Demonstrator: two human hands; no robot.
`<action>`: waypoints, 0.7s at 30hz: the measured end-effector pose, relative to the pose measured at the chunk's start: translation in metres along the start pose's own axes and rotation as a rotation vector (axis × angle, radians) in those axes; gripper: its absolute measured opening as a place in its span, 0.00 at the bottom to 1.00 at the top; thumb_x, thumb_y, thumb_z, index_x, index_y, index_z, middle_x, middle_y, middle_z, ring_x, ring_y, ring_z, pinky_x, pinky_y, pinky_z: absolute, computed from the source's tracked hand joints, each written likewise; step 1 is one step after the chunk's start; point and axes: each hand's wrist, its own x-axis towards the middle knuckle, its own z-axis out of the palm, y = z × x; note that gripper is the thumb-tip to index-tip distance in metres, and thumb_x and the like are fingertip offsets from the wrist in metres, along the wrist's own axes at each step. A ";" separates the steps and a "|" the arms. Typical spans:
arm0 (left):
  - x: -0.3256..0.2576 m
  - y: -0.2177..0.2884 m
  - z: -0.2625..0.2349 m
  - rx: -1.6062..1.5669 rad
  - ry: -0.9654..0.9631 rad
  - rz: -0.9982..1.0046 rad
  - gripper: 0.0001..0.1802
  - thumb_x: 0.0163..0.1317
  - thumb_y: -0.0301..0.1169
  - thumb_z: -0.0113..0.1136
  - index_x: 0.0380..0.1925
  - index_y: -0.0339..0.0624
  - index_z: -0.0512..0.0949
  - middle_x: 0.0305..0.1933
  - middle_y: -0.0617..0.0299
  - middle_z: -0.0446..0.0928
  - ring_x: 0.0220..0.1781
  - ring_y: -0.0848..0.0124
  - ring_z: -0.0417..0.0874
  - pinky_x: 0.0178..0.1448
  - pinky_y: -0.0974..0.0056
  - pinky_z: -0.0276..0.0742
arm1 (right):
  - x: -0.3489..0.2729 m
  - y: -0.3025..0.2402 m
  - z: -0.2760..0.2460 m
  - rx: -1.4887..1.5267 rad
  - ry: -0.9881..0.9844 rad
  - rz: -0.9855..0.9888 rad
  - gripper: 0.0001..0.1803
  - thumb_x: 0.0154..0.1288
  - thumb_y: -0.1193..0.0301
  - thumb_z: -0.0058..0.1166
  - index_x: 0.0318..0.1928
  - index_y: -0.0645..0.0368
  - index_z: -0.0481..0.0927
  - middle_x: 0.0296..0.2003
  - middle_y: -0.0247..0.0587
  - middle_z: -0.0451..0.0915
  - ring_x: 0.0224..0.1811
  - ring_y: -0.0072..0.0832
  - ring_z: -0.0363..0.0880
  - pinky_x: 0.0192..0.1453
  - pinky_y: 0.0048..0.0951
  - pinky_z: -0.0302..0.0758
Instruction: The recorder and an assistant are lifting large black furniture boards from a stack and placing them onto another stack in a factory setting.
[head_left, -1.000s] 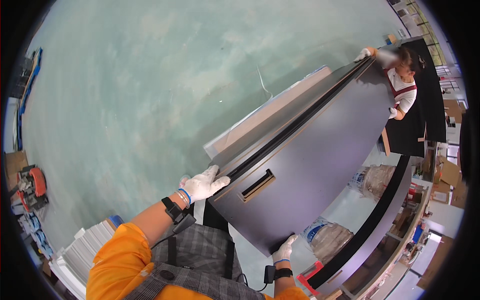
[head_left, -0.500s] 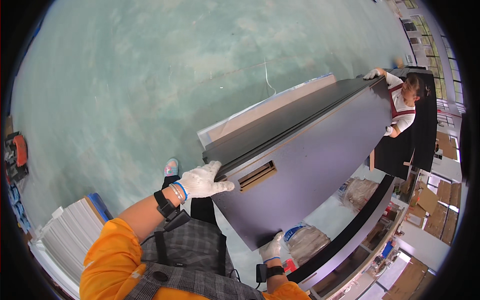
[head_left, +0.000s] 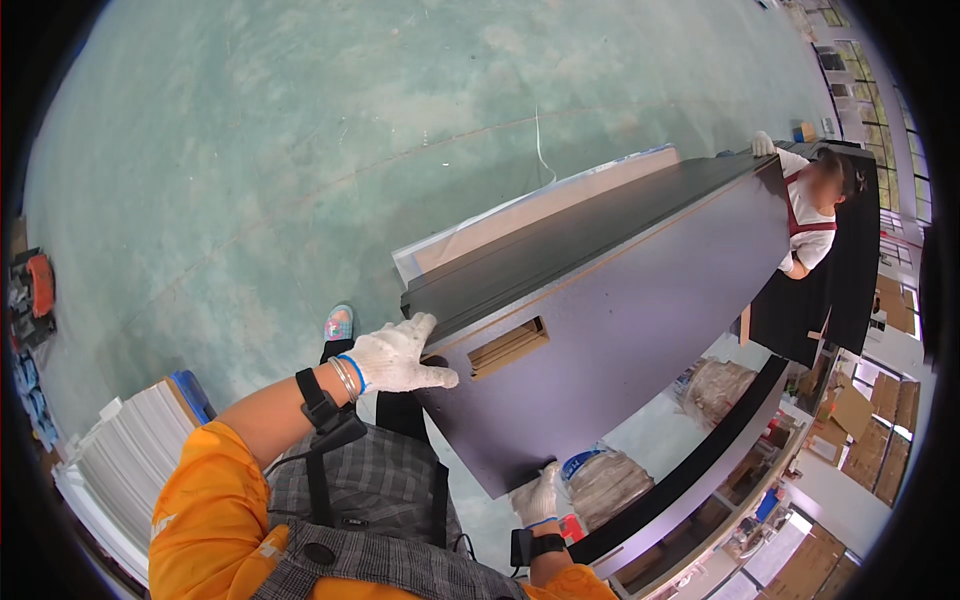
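Observation:
A large grey-purple panel (head_left: 620,300) stands tilted on edge between me and a co-worker. Near its close upper corner is a rectangular cutout (head_left: 508,348). My left hand (head_left: 395,358), in a white knit glove, is closed on that corner, thumb against the face and fingers over the edge. Also gloved, my right hand (head_left: 537,497) holds the lower near corner, its fingers partly hidden by the board. Behind the panel lie more dark boards (head_left: 560,248) in a stack. At the far end the co-worker's gloved hand (head_left: 763,144) rests on the upper edge.
Boards with a pale side (head_left: 540,208) lie beyond the dark stack. White sheets (head_left: 135,450) stand piled at lower left. Wrapped bundles (head_left: 610,490) sit on the floor at right, beside a long black-topped bench (head_left: 690,465). The green floor (head_left: 300,150) stretches to the left.
The panel's near end and both my hands have shifted slightly left and up in the view. The co-worker's upper hand appears slightly farther right and up. Both my grips look the same.

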 end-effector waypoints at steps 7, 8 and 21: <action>0.001 -0.001 -0.008 -0.004 -0.066 -0.001 0.54 0.52 0.65 0.63 0.65 0.31 0.62 0.66 0.41 0.68 0.65 0.41 0.72 0.66 0.49 0.72 | -0.010 0.001 0.014 -0.049 -0.032 0.024 0.42 0.74 0.39 0.35 0.73 0.59 0.56 0.74 0.39 0.58 0.74 0.36 0.59 0.80 0.39 0.53; 0.001 -0.003 -0.007 -0.006 -0.065 0.004 0.55 0.52 0.65 0.63 0.66 0.31 0.61 0.67 0.41 0.67 0.65 0.41 0.72 0.66 0.49 0.72 | -0.010 0.001 0.015 -0.061 -0.077 0.008 0.42 0.74 0.39 0.35 0.73 0.59 0.56 0.74 0.39 0.58 0.74 0.36 0.59 0.79 0.39 0.53; 0.006 -0.059 0.084 -1.730 0.683 -0.333 0.31 0.74 0.51 0.44 0.67 0.39 0.67 0.65 0.55 0.74 0.67 0.65 0.72 0.72 0.65 0.60 | 0.003 0.004 0.021 -0.138 0.345 0.025 0.45 0.68 0.33 0.38 0.71 0.54 0.65 0.73 0.34 0.62 0.71 0.34 0.62 0.78 0.38 0.53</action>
